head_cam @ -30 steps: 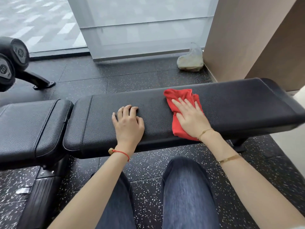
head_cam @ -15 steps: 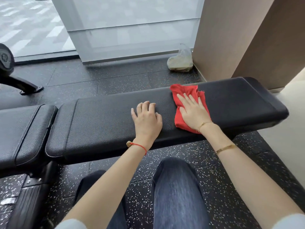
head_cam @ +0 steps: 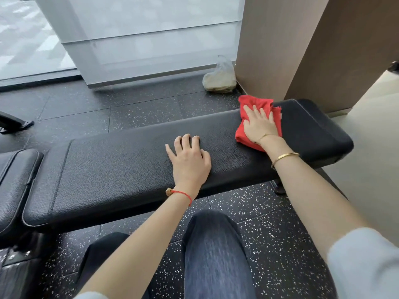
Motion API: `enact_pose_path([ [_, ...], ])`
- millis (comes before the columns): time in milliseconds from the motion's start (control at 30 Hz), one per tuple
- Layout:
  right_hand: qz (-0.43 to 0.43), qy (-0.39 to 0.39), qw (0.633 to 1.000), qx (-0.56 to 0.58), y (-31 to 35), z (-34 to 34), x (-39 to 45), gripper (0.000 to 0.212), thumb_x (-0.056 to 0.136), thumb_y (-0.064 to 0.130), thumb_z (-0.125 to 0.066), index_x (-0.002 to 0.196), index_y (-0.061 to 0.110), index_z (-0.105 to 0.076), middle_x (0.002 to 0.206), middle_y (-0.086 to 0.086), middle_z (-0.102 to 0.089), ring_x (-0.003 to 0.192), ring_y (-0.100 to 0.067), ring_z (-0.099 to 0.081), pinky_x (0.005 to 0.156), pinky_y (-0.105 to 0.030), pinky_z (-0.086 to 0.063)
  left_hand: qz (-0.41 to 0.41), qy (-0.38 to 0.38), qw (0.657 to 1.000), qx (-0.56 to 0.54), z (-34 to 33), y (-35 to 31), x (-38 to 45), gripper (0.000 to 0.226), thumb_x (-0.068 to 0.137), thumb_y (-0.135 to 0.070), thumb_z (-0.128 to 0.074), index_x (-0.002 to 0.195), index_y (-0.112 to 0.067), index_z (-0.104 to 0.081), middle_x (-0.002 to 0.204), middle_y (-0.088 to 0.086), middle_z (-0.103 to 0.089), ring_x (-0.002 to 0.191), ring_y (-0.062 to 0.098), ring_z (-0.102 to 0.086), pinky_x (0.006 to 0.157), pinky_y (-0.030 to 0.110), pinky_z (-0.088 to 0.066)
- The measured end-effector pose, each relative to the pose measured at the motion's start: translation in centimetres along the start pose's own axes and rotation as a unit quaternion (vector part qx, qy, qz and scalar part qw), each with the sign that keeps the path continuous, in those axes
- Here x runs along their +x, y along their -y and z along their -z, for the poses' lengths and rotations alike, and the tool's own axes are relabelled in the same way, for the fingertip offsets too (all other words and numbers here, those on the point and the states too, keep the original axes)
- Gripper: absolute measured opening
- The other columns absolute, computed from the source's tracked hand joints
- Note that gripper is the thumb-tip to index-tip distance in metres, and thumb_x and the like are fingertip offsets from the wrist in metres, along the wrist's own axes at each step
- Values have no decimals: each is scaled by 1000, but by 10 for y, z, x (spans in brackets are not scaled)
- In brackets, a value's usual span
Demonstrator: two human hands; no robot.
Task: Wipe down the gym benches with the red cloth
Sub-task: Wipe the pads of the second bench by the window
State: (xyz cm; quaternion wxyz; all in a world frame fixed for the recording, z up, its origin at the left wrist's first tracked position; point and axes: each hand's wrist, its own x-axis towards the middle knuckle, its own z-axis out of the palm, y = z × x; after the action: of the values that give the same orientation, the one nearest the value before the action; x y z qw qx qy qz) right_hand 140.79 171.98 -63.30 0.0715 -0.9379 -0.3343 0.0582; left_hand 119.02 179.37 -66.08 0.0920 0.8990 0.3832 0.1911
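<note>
Red cloth [head_cam: 254,108] lies bunched near the right end of the black bench pad [head_cam: 129,165], flattened under the person's right hand [head_cam: 260,126], whose fingers are spread straight and press down without gripping. Her left hand [head_cam: 189,160] rests on mid-pad, fingers loosely bent, holding nothing. I judge the wipe is mid-stroke; next comes the rounded end, then the neighbouring pad [head_cam: 15,180].
</note>
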Motion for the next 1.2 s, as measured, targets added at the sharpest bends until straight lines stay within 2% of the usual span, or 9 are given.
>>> enact_pose_path([
  [167,114,3,993,11,36,-14,-35,55,101,30,-27,154,28,-12,162,-2,-10,150,-23,-6,121,-44,3,5,-6,1000,0,-2,1,0,41,89,-30,-44,128,-20,-52,139,4,-48,135,29,-35,116,60,-20],
  [267,132,-28,991,17,24,-21,-69,54,100,31,-29,153,29,-16,161,-1,-15,149,-20,-10,121,-43,1,3,-7,1000,1,-3,1,0,42,90,-30,-44,129,-19,-53,140,5,-49,136,29,-36,116,60,-19],
  [433,45,-57,997,31,-30,-17,-87,54,100,31,-31,153,30,-18,161,-1,-18,149,-20,-13,121,-43,0,-9,1,1000,9,-6,5,-2,46,93,-31,-42,136,-19,-49,145,7,-46,140,30,-33,118,60,-18],
  [633,-104,-76,991,35,-97,0,-53,54,100,30,-28,153,26,-16,161,-6,-15,149,-25,-11,121,-46,0,-7,-1,1000,15,-8,4,-2,45,93,-29,-44,136,-17,-49,145,8,-46,139,31,-34,117,60,-18],
  [767,-128,-47,990,34,-113,13,-12,55,101,32,-25,154,26,-12,162,-6,-9,149,-27,-6,121,-47,2,-4,-11,1000,25,-9,2,-2,42,91,-27,-46,131,-17,-51,141,9,-48,136,32,-36,115,62,-21],
  [867,-105,-24,994,20,-103,16,14,55,100,32,-24,154,27,-11,162,-5,-9,149,-26,-7,121,-47,2,-2,-14,1000,28,-8,-1,0,40,89,-26,-47,128,-16,-52,139,9,-49,134,34,-38,114,62,-23],
  [1000,-25,-15,1000,2,-65,10,31,54,100,32,-23,153,27,-13,162,-4,-12,149,-24,-9,121,-45,1,0,-17,999,36,-8,-2,0,40,88,-27,-47,126,-17,-53,137,9,-50,132,33,-39,112,62,-25],
  [1200,97,-15,995,17,-20,-5,-8,54,100,32,-29,153,30,-16,162,0,-13,149,-21,-10,121,-43,3,2,-17,999,29,-8,-1,0,39,87,-27,-48,126,-18,-53,137,7,-50,132,33,-39,113,62,-24],
])
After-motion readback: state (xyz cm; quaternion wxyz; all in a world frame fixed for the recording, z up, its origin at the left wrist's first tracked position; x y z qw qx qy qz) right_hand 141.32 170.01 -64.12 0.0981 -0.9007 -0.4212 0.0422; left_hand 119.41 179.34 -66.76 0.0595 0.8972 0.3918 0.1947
